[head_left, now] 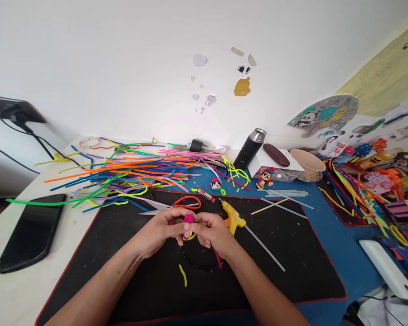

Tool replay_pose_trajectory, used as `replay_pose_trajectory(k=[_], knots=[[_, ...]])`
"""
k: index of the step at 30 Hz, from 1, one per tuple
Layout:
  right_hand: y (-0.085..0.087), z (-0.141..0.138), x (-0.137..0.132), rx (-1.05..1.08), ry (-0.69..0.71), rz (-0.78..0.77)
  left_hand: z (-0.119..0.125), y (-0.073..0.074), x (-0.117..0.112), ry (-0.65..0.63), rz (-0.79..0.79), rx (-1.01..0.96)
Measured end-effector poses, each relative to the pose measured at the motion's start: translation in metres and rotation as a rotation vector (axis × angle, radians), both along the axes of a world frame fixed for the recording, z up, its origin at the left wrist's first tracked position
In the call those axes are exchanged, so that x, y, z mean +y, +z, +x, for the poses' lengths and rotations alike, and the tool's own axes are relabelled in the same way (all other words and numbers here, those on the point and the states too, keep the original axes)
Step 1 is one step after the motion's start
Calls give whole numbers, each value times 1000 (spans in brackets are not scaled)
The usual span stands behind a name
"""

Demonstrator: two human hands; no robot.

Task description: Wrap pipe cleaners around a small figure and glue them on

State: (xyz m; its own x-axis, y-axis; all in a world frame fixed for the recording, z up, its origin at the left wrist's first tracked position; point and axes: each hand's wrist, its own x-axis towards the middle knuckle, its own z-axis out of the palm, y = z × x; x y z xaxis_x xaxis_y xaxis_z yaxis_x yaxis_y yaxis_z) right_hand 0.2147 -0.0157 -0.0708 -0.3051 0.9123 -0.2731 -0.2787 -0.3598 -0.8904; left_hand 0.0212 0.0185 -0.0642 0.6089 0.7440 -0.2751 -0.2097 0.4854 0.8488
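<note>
Fingertips of both hands met over the black mat (285, 244): left hand (159, 230) and right hand (212, 233) together pinched a fuzzy pink pipe-cleaner piece (188, 219), yellow glue gun (234, 218) just right.

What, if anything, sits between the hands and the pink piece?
Nothing visible. The left hand and right hand pinch the pink piece directly over the mat. The glue gun and scissors lie beyond, apart.
</note>
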Motion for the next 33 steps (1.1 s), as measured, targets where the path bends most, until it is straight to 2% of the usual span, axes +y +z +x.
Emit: replay_pose_trajectory(k=[6,13,19,29,31,33], knots=[[4,-4,3,-80,-11,59,-1,-1,2,130,-91,-24],[3,-1,3,-235,-60,82,-7,2,8,200,-50,-14],[7,4,0,-283,-93,66,-7,-4,11,285,-17,44],[33,8,-18,-261,95,102,-8,-5,13,362,-81,-3],[34,13,-24,-308,63,98,-8,-3,12,361,-99,-60],[34,21,-32,-397,-26,71,-10,-2,12,364,-125,-135]])
